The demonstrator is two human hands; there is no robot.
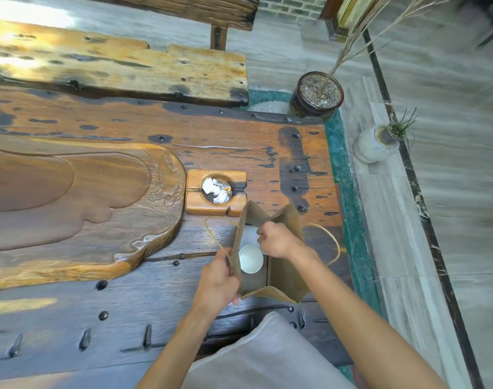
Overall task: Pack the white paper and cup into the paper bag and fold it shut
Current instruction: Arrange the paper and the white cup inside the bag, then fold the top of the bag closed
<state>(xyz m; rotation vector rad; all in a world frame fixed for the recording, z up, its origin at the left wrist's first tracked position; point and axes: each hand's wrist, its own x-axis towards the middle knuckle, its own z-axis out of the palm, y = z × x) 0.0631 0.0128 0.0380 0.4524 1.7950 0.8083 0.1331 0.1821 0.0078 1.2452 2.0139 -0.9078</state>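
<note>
Wooden table [239,327], open paper bag [284,279], cup [250,259] inside

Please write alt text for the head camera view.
A person's left hand grips the left rim of an open brown paper bag standing on a dark studded wooden table, while the right hand reaches inside above a white cup.

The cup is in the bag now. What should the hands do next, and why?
Probably lift the right hand out of the paper bag. The white cup already sits inside with white paper beside it, the left hand holds the bag's edge, and the top gapes open, so folding can't start until that hand is clear.
</note>
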